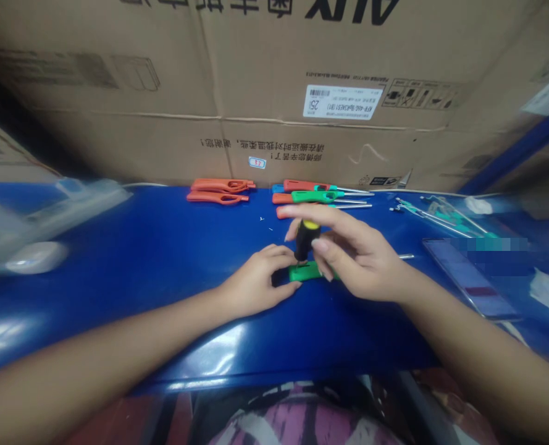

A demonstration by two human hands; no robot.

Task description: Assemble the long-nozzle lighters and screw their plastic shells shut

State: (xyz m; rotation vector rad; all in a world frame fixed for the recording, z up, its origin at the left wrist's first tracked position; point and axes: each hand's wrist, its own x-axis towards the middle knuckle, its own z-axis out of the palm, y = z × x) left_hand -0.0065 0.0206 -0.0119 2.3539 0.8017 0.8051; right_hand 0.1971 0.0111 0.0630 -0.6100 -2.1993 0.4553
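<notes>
With left hand (255,281), fingers pinched, pins left end of flat green plastic lighter casing (304,271) to blue tabletop (139,247). On casing, upright, tip touching: stubby black-and-yellow screwdriver (306,238). Grips it with right hand (357,259), fingers curled. Well right of casing: dark smartphone (469,278).

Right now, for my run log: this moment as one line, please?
left hand: holding green piece on blue table | right hand: gripping black-yellow screwdriver upright on it | behind: orange and green lighters

left hand (260,281): palm down, fingers curled closed | right hand (355,259): fingertips pinched together, wrist raised
</notes>
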